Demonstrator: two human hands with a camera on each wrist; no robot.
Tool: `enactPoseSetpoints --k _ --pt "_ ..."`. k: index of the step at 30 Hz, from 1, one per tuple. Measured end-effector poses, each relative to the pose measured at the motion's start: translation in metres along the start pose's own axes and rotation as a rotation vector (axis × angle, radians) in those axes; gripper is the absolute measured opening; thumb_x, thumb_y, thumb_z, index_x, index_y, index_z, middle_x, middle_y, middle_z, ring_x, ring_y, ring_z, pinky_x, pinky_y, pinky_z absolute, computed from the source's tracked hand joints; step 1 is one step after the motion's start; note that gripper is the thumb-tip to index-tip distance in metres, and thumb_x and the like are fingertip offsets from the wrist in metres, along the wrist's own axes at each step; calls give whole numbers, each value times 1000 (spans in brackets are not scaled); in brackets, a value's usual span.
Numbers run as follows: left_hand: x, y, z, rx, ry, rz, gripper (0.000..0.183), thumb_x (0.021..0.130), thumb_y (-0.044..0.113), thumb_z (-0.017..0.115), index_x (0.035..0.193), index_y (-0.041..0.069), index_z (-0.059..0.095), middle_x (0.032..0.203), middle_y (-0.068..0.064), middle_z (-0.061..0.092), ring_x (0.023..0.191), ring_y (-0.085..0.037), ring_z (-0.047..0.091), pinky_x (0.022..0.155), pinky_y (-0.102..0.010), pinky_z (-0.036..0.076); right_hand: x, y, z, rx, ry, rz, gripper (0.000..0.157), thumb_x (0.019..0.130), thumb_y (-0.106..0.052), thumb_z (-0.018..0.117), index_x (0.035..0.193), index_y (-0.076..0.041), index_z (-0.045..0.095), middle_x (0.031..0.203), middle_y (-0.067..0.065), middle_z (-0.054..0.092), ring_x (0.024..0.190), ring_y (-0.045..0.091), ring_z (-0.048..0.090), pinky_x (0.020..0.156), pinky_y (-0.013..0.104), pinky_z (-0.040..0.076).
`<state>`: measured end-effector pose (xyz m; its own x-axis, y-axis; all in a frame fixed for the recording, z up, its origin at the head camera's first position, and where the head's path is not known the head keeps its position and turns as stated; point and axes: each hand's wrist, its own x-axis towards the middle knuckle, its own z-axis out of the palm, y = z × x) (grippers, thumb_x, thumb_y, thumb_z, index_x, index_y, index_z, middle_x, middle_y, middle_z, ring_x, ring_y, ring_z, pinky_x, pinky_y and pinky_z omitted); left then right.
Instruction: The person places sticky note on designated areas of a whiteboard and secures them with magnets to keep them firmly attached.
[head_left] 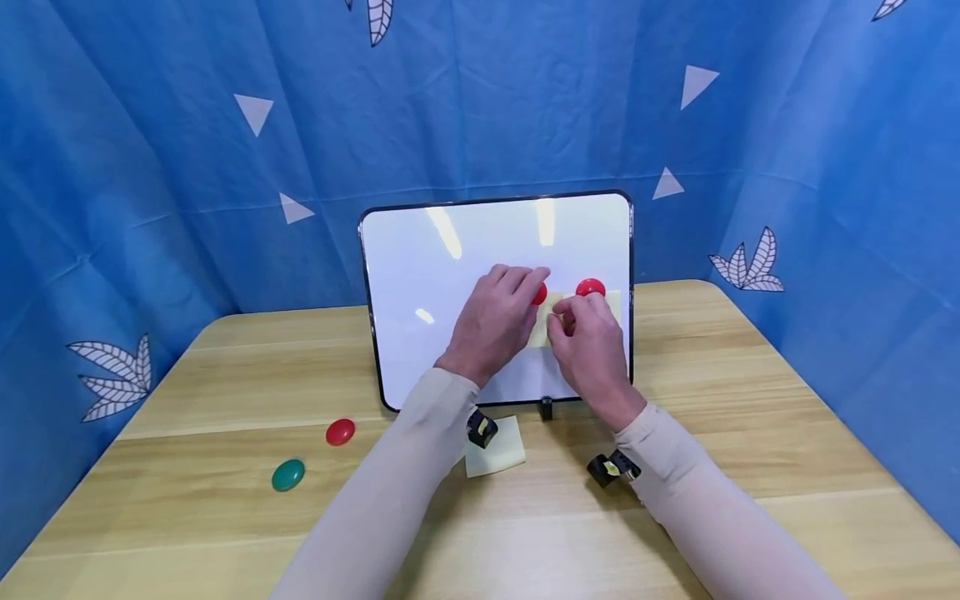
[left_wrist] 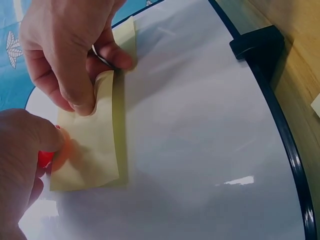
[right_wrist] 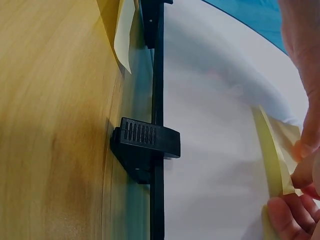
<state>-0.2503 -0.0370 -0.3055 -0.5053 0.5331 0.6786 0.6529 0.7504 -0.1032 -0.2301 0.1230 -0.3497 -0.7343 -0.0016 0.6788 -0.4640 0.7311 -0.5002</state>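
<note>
Against the whiteboard [head_left: 442, 308], my left hand [head_left: 495, 317] grips a round red magnet [head_left: 540, 293] at the top of a yellow sticky note [left_wrist: 95, 160]. My right hand [head_left: 592, 346] pinches the same note by its right edge between thumb and fingers, and the paper bends away from the board there. Its lower edge stands off the surface and casts a shadow. Partly hidden behind the right hand is another yellow note [head_left: 613, 304], with a second red magnet [head_left: 591, 287] at its top.
On the wooden table [head_left: 712, 358] to the left lie a loose red magnet [head_left: 341, 432] and a green magnet [head_left: 288, 475]. A pale sticky note [head_left: 498, 450] lies before the board, partly under my left wrist. A black clip foot [head_left: 547, 408] holds the board's lower edge. Blue curtain [head_left: 525, 100] surrounds the table.
</note>
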Motion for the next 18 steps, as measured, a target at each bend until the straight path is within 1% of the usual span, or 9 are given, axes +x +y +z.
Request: enactPoseSetpoints --k 8,13,18 --pt "1 3 -1 47 -29 13 58 82 23 84 134 13 61 127 -4 66 114 -22 59 97 -30 48 -1 -1 1 9 -3 2 25 83 -9 82 102 -1 67 95 11 57 83 22 57 72 35 56" --pt "1 5 1 101 -39 3 49 84 24 81 130 16 64 127 -3 66 115 -22 59 98 -35 45 -2 0 2 8 1 -3 26 83 -9 82 102 -1 68 95 10 57 83 22 56 72 35 55" --pt "1 7 4 141 -27 7 44 87 24 78 129 17 65 127 -3 66 116 -22 59 99 -39 42 -3 1 2 3 -3 -11 24 84 -8 81 102 -1 68 94 10 56 83 23 56 71 35 54"
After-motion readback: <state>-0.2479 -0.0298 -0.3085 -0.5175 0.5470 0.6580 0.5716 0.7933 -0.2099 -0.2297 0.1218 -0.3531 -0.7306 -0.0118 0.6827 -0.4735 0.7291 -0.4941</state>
